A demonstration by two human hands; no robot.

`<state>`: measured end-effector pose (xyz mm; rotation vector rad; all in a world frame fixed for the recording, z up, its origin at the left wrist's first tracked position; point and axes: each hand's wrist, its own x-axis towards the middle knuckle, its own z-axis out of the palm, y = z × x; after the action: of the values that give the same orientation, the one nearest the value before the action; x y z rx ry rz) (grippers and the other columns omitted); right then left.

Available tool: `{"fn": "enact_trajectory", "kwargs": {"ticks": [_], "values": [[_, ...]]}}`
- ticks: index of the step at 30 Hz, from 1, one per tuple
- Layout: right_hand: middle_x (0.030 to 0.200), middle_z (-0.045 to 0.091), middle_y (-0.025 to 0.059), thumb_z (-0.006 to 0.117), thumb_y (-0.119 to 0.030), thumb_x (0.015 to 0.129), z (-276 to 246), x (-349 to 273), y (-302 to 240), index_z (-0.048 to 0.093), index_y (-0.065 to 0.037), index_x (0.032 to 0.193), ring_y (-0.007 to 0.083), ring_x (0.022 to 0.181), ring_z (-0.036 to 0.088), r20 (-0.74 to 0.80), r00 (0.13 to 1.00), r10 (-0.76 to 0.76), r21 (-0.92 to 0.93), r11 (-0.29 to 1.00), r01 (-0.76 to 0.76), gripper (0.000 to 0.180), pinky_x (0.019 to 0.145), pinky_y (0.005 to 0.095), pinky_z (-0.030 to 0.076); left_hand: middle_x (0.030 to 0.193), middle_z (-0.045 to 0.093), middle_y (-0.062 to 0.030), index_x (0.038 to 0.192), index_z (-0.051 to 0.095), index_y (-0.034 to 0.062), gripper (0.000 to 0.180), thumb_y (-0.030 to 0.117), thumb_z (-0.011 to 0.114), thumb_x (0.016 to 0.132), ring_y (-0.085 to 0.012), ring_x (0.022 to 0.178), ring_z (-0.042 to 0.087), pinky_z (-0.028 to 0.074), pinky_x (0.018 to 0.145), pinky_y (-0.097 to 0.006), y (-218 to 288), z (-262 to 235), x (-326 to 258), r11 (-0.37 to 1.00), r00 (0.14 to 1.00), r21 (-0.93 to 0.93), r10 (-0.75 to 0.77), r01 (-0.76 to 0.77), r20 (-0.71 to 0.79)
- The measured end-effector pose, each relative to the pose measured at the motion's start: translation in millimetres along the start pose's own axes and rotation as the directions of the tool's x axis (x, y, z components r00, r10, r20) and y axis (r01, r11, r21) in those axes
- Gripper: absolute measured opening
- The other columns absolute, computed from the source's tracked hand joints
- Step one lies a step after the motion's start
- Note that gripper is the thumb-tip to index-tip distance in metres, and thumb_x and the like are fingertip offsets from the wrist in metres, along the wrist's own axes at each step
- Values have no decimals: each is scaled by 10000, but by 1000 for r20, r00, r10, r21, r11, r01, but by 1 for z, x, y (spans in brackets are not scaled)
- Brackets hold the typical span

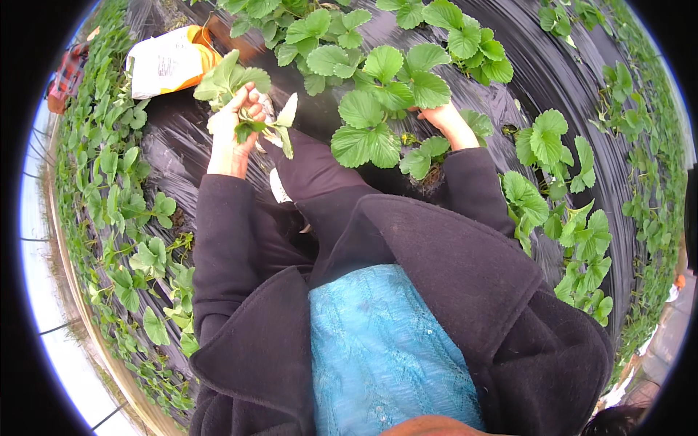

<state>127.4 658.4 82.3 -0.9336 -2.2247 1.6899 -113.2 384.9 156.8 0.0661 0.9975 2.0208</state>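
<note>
My left hand (pixel 236 127) is closed around a small bunch of picked strawberry leaves (pixel 225 78), some showing their pale undersides. My right hand (pixel 445 120) reaches in at the base of a strawberry plant (pixel 382 98) with broad green leaves. Its fingertips are partly covered by the foliage, so what they grip, if anything, cannot be made out. The plant grows out of a bed covered in black plastic film (pixel 174 138). Between my two hands, my dark trouser leg (pixel 320 163) stretches forward over the film.
A white and orange bag (pixel 171 62) lies at the far left, beyond my left hand. More strawberry plants (pixel 552 145) stand in rows on both sides. A person in a red checked garment (pixel 70 73) is at the far left edge. A pale wall (pixel 54 291) bounds the left side.
</note>
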Motion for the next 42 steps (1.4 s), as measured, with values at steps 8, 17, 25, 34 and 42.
{"fn": "enact_trajectory", "kwargs": {"ticks": [8,17,25,34,42], "values": [[1030,570,88,505,-149,857,0,-9,8,481,-44,1128,193,902,579,24,986,166,274,947,-166,291,696,301,482,789,483,-58,1022,471,-14,250,144,546,844,-123,617,423,382,537,-227,32,-8,61,989,988,-76,133,-127,73],[971,585,57,471,-40,841,-38,34,-10,529,-16,1059,127,858,566,264,963,-48,687,710,-153,226,770,281,464,727,568,-68,978,546,-14,225,171,530,851,-115,573,506,433,515,-233,28,-6,79,985,994,142,97,-103,44],[941,602,34,588,-119,777,22,73,-43,542,-1,1034,99,853,546,890,455,40,-70,996,50,287,763,260,443,788,623,-98,948,519,14,234,232,467,880,-169,619,618,455,478,-244,-19,-1,66,771,981,612,-190,177,-45],[785,580,144,589,-233,764,62,65,-50,588,21,810,282,718,559,256,843,-474,-704,506,498,258,614,352,454,941,606,-153,972,497,-5,247,219,413,909,-216,729,612,483,583,-272,-4,10,88,909,997,412,82,-69,-14],[792,587,118,552,-214,798,13,81,-23,579,-5,791,230,711,600,418,909,2,238,965,-111,210,599,335,482,924,611,-150,983,506,-2,262,232,414,909,-192,729,610,487,589,-259,12,-8,81,923,992,370,121,-106,-18]]}}
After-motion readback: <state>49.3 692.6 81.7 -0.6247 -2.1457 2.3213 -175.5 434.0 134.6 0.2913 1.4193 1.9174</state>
